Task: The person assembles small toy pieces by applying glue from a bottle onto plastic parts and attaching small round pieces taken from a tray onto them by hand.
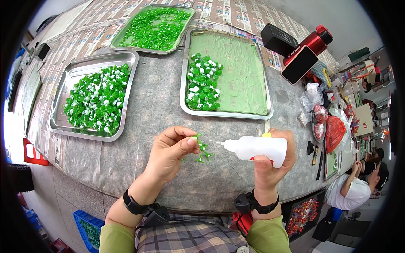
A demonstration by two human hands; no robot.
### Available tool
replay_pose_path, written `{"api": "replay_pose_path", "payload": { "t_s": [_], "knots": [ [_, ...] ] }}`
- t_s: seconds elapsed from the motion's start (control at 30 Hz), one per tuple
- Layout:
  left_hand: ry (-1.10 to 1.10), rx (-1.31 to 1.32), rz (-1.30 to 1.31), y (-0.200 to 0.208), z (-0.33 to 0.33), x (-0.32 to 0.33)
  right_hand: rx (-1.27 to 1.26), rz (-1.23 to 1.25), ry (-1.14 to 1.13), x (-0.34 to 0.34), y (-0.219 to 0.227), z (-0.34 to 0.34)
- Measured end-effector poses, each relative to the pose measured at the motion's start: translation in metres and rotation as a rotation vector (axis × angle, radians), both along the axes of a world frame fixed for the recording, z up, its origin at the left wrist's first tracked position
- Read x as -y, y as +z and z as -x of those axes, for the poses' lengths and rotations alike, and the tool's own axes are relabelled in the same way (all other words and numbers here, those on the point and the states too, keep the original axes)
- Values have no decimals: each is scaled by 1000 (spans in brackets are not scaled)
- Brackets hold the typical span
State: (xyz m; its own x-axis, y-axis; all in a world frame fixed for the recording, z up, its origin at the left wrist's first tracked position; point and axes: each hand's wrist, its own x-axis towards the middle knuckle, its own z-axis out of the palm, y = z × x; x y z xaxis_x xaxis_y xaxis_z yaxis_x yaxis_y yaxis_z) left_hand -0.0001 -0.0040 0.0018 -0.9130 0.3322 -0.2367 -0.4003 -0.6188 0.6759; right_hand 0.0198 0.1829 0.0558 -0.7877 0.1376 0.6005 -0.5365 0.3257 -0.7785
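Between thumb and fingers, my left hand pinches a small green plastic sprig with white dots, which hangs over the grey table cover. My right hand is wrapped round a white squeeze bottle lying sideways, its thin needle tip pointing left at the sprig. Whether the tip touches the sprig I cannot tell. Beyond my hands, a metal tray lined with pale green sheet bears green and white eyeball pieces along its left side.
A metal tray at left is heaped with similar pieces; another tray at the back holds small green parts. A phone leans by a red flask and black box. At right are bags; a person sits farther off.
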Motion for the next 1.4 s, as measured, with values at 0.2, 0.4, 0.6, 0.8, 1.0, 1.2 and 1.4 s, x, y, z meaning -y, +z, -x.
{"api": "replay_pose_path", "payload": {
  "t_s": [0.2,0.4,0.6,0.8,1.0,1.2,1.4],
  "knots": [
    [63,-31,45,-1,-1,0,86,38,-1,4,-5,-2],
    [70,-34,45,-1,0,0,99,17,2,5,-5,-2],
    [68,-39,35,-1,0,-1,148,356,-51,-17,6,-4],
    [91,-16,19,-3,-1,2,333,263,-256,-84,-19,13],
    [81,-7,17,-3,0,1,484,214,-338,-137,-61,-2],
    [81,0,15,-1,1,-2,181,-393,-822,-117,-31,1],
    [97,5,19,-3,1,4,302,-509,29,-35,-6,59]
  ]
}}
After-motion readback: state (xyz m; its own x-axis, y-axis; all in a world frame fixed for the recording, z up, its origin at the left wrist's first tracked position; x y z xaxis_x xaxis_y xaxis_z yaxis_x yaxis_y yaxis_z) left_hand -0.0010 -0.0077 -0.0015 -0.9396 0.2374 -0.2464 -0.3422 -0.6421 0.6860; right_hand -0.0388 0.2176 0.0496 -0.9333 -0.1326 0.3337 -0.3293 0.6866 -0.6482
